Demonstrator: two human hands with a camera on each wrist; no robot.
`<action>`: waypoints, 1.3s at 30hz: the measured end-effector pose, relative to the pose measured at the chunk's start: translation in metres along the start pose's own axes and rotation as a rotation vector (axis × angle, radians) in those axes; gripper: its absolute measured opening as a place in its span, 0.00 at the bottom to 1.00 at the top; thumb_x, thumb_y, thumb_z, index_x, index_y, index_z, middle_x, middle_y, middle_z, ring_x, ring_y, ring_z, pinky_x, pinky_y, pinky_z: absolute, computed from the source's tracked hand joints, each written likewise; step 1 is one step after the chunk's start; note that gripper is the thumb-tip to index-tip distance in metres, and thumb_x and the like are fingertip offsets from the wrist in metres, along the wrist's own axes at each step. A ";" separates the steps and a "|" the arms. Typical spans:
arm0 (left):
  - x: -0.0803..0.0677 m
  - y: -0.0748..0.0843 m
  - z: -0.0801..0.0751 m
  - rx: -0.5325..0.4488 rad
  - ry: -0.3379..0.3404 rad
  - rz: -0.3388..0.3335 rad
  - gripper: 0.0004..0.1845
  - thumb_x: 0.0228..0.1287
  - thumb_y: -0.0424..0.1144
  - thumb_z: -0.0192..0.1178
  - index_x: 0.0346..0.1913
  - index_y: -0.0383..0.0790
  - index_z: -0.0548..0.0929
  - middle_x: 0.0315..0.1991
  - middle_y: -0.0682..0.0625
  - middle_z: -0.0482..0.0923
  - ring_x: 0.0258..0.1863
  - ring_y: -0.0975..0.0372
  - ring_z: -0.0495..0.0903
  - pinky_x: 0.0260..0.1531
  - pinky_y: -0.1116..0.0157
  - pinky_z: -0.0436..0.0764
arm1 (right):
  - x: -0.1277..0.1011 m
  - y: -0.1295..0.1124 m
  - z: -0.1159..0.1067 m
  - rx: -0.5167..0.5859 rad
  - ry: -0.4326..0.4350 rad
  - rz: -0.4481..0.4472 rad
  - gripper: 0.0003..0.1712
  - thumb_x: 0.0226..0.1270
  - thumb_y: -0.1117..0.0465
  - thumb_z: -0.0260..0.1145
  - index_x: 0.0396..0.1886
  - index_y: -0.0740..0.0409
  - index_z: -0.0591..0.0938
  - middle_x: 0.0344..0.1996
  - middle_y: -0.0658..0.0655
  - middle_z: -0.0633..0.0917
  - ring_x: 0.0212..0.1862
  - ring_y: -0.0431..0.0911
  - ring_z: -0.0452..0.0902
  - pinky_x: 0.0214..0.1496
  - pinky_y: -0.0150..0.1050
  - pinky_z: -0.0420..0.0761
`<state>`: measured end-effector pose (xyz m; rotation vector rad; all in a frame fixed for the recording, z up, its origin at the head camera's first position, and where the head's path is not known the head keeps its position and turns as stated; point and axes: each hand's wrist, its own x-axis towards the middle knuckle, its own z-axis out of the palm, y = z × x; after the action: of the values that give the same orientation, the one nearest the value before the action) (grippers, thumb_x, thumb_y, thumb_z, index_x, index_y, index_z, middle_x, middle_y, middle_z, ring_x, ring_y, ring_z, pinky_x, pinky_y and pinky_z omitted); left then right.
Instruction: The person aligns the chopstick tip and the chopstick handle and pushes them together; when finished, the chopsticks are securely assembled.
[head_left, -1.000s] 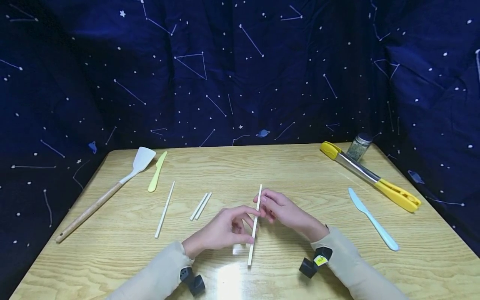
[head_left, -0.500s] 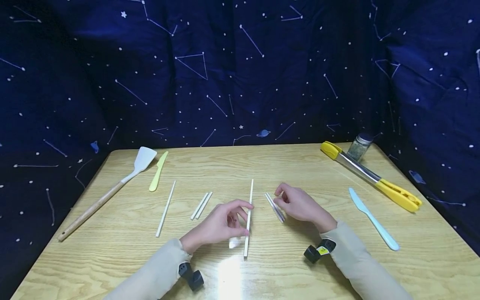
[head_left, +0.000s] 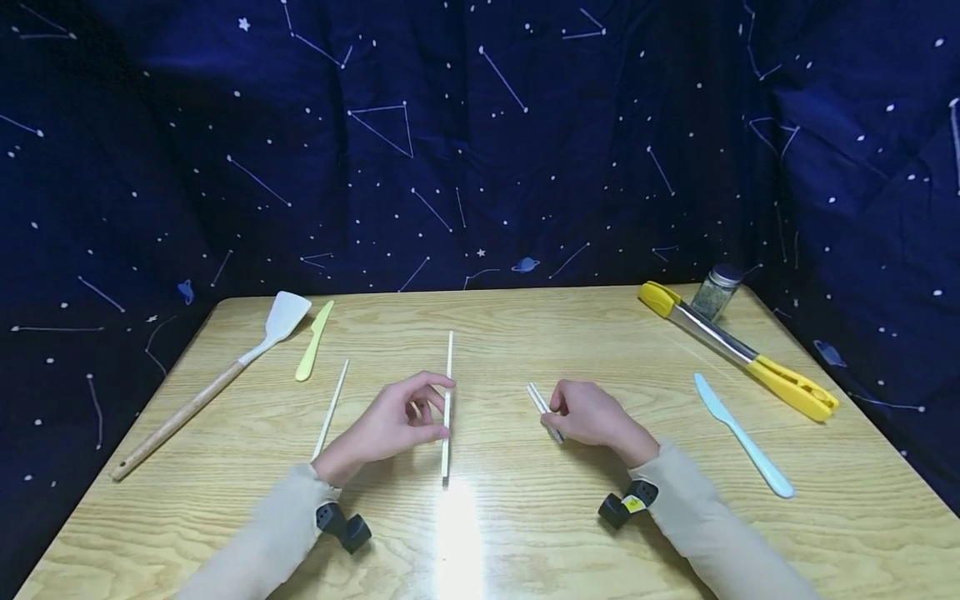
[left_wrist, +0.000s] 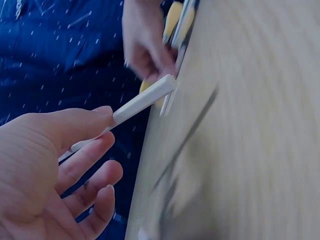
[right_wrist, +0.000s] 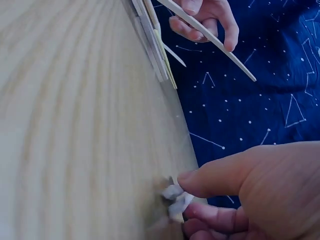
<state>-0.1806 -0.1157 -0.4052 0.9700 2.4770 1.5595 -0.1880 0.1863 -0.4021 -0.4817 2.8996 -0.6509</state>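
The long white stick (head_left: 447, 406) sits near the middle of the tabletop (head_left: 525, 533), pointing from the near edge toward the far one. The left hand (head_left: 390, 427) pinches it around its middle between thumb and fingertips. It looks thin, light and stiff, likely brittle if bent, so a light pinch near mid-length should balance it. The right hand (head_left: 592, 414) curls round two short white sticks (head_left: 542, 406), pressing them against the wood. A second long stick (head_left: 331, 408) lies toward the left edge, past it a green knife (head_left: 314, 341) and spatula (head_left: 225, 379). A blue knife (head_left: 742, 437), yellow tongs (head_left: 738, 350) and a spice jar (head_left: 716, 292) lie toward the right edge.
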 end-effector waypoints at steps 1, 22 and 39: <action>-0.002 -0.002 -0.006 0.014 0.007 -0.009 0.29 0.48 0.27 0.72 0.56 0.37 0.76 0.34 0.47 0.83 0.26 0.67 0.77 0.25 0.71 0.75 | 0.000 -0.002 0.001 -0.009 0.006 0.007 0.09 0.58 0.59 0.68 0.27 0.57 0.77 0.21 0.49 0.76 0.24 0.41 0.68 0.26 0.34 0.66; -0.050 -0.044 -0.078 0.240 0.029 -0.052 0.30 0.48 0.29 0.73 0.56 0.31 0.75 0.34 0.50 0.82 0.27 0.58 0.74 0.26 0.68 0.74 | -0.002 -0.011 0.009 -0.034 0.080 0.034 0.08 0.57 0.62 0.67 0.25 0.56 0.75 0.20 0.50 0.75 0.23 0.43 0.67 0.25 0.35 0.66; -0.059 -0.050 -0.077 0.564 0.065 -0.158 0.24 0.48 0.48 0.73 0.50 0.46 0.84 0.50 0.41 0.67 0.46 0.51 0.61 0.41 0.56 0.58 | -0.001 -0.009 0.008 0.102 0.081 -0.015 0.12 0.57 0.65 0.67 0.39 0.66 0.77 0.21 0.50 0.74 0.22 0.41 0.66 0.25 0.33 0.66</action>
<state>-0.1851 -0.2229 -0.4250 0.7460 3.0246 0.8682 -0.1831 0.1755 -0.4049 -0.4749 2.9221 -0.8338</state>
